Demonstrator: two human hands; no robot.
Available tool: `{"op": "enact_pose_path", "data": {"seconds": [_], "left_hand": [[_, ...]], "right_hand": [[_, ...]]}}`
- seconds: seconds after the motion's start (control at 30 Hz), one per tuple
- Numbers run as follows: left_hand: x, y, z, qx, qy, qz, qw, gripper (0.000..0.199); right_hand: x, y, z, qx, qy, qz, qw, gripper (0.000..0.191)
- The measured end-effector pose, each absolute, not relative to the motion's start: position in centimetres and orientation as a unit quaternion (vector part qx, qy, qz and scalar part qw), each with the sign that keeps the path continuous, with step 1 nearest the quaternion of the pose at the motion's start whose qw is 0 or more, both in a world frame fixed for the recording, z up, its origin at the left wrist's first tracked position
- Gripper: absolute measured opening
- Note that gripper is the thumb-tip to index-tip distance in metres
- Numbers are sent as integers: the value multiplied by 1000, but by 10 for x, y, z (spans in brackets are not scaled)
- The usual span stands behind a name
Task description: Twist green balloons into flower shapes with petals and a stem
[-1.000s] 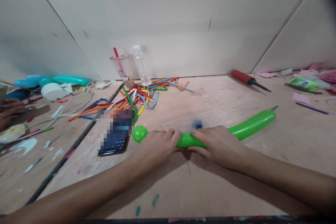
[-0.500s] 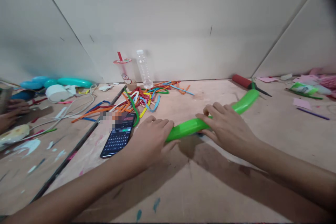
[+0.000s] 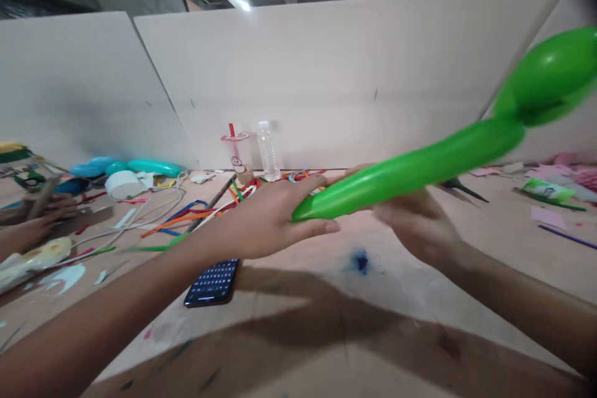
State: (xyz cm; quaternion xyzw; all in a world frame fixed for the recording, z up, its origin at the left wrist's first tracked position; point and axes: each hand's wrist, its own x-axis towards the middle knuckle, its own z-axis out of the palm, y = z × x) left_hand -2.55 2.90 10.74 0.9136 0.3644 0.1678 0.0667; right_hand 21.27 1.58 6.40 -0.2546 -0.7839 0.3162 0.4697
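Note:
A long green balloon (image 3: 410, 171) slants up from the middle to the upper right, pinched into a rounder bulb (image 3: 550, 78) at its far end. My left hand (image 3: 275, 214) is closed around the lower left end, its thumb lying along the underside. A blurred thin green strip (image 3: 161, 247) shows left of my left wrist. My right hand (image 3: 420, 224) is behind and below the balloon's middle. The balloon covers most of its fingers, and motion blurs it, so its grip is unclear. Under my left forearm lies a phone (image 3: 213, 283) with its keyboard showing.
Behind my hands stand a lidded cup (image 3: 239, 158) and a plastic bottle (image 3: 268, 152), near loose coloured balloons (image 3: 180, 217). At left are a white roll (image 3: 125, 185), blue balloons (image 3: 153, 168) and another person's hands (image 3: 41, 217). A dark-tipped tool (image 3: 464, 189) lies right.
My view has tilted up. The green balloon's right part has swung up and nearer, showing its bulb. My right hand has gone from gripping the balloon's top to behind it; my left still holds.

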Motion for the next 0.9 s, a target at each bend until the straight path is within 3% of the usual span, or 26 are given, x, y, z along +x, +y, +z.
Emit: {"op": "enact_pose_path", "data": {"seconds": [0.1, 0.2, 0.33, 0.43, 0.53, 0.6, 0.73, 0.8, 0.9], "left_hand": [[-17, 8, 124, 898, 405, 169, 36, 52], [-18, -15, 130, 887, 384, 125, 223, 40], [-11, -25, 95, 752, 275, 141, 583, 43], [6, -13, 55, 600, 248, 204, 733, 52], [20, 4, 28, 516, 294, 273, 756, 41], [26, 12, 20, 495, 287, 299, 764, 37], [28, 19, 14, 459, 270, 291, 795, 53], [25, 23, 14, 472, 286, 284, 784, 65], [20, 29, 16, 574, 271, 296, 714, 64]], "right_hand": [[222, 15, 85, -242, -699, 310, 597, 27], [229, 15, 100, -300, -644, 297, 639, 24], [229, 14, 91, -318, -670, 370, 559, 20], [226, 13, 71, -312, -754, 356, 457, 26], [227, 15, 55, -323, -831, 176, 419, 22], [230, 16, 48, -312, -854, 70, 410, 31], [230, 20, 39, -306, -888, -69, 335, 44], [229, 20, 38, -300, -909, -110, 267, 40], [226, 18, 40, -304, -935, -61, 172, 38]]}}
